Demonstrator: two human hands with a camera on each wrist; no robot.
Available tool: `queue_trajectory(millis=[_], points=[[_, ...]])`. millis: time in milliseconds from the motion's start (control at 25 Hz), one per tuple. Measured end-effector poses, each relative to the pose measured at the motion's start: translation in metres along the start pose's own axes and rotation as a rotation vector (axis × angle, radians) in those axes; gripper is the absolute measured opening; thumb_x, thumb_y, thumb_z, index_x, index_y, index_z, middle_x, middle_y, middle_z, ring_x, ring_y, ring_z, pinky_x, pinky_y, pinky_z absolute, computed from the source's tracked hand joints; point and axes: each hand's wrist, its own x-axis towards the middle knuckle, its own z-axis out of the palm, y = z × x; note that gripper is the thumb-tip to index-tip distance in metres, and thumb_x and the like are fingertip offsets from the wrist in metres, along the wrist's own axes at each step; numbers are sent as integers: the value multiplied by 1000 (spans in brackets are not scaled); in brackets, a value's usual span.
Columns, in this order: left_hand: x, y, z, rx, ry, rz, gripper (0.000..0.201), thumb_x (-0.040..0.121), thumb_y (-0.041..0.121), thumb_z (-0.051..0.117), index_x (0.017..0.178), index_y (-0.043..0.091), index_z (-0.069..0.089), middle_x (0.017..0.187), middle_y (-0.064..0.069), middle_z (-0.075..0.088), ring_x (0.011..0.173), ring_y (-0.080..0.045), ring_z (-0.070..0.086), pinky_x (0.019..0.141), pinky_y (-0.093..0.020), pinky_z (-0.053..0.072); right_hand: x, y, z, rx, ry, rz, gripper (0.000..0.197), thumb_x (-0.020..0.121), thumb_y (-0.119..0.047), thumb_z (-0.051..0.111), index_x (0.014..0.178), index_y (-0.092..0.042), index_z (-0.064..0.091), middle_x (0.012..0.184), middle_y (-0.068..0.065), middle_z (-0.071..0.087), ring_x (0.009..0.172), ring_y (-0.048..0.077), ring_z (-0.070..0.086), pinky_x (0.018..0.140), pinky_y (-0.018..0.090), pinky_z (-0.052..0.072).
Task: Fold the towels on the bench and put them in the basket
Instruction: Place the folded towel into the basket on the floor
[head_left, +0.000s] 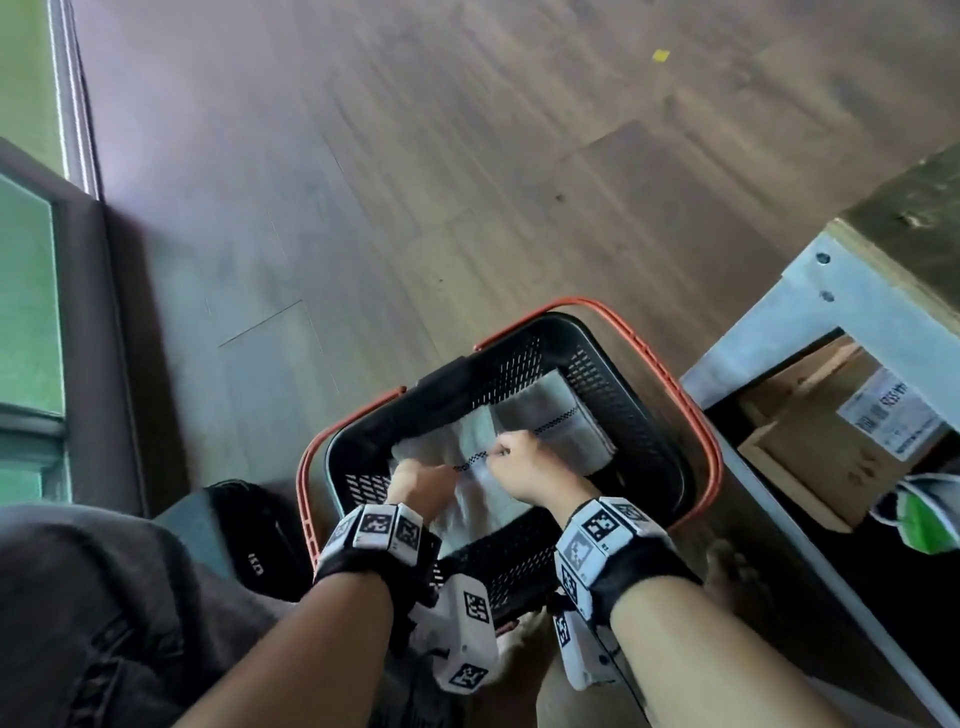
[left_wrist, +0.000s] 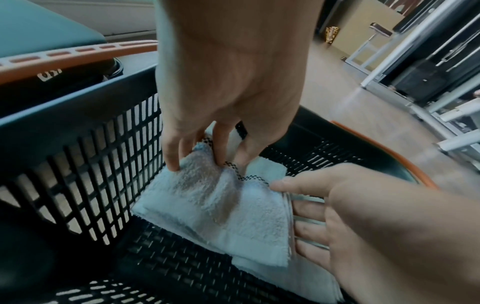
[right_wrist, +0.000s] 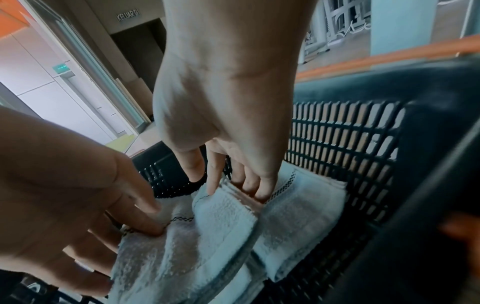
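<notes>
A black mesh basket (head_left: 550, 325) with orange handles (head_left: 698, 415) stands on the floor below me. Both hands are down inside it on a white towel (head_left: 483, 499) with a checked stripe. My left hand (head_left: 421, 480) pinches the towel's left part (left_wrist: 221, 205) near the basket wall (left_wrist: 91, 154), fingertips pointing down. My right hand (head_left: 524, 462) grips a fold of the same towel (right_wrist: 207, 236), thumb on top and fingers tucked under. A second folded white towel (head_left: 561, 415) lies flat in the basket's far right end, beside the wall (right_wrist: 350, 144).
To the right stands a metal-framed bench (head_left: 831, 291), with cardboard boxes (head_left: 821, 431) and a green bag (head_left: 924, 519) under it. A dark bag (head_left: 249, 535) sits left of the basket. Wooden floor stretches ahead; a glass door is at far left.
</notes>
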Motion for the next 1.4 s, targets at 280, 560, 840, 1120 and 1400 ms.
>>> queue_trajectory(millis=[280, 560, 840, 1120, 1400], points=[[-5, 0, -4, 155, 23, -2, 29, 98, 4, 45, 121, -7, 60, 128, -16, 63, 116, -29, 62, 86, -26, 51, 37, 9, 23, -28, -114, 70, 48, 97, -20, 45, 145, -14, 48, 150, 12, 48, 132, 29, 49, 105, 33, 39], [17, -15, 5, -126, 66, -184, 41, 100, 14, 41, 132, -10, 51, 137, -29, 52, 126, -42, 52, 65, -25, 46, 49, 16, 32, -56, -182, 77, 55, 97, -31, 47, 151, -23, 39, 155, 4, 43, 136, 27, 46, 113, 38, 38], [-31, 43, -8, -9, 51, 54, 35, 99, 11, 45, 126, -8, 57, 130, -23, 60, 121, -37, 57, 75, -28, 50, 7, 7, -6, -110, -58, -58, 45, 97, -25, 43, 141, -20, 47, 137, 9, 57, 110, 26, 58, 82, 32, 44], [-132, 131, -9, -42, 24, 477, 20, 96, 14, 47, 88, 7, 65, 84, -10, 55, 86, -22, 51, 69, -28, 47, -87, -14, -88, -5, 328, -273, 22, 98, -22, 44, 104, -17, 65, 98, 1, 66, 87, 17, 60, 61, 24, 39], [-282, 189, 23, -27, -80, 838, 32, 64, 34, 52, 65, 3, 59, 67, -13, 58, 71, -34, 64, 68, -39, 53, -246, 19, -150, 202, 787, -267, 17, 91, -35, 51, 90, -25, 65, 95, 1, 72, 92, 25, 67, 83, 40, 55]])
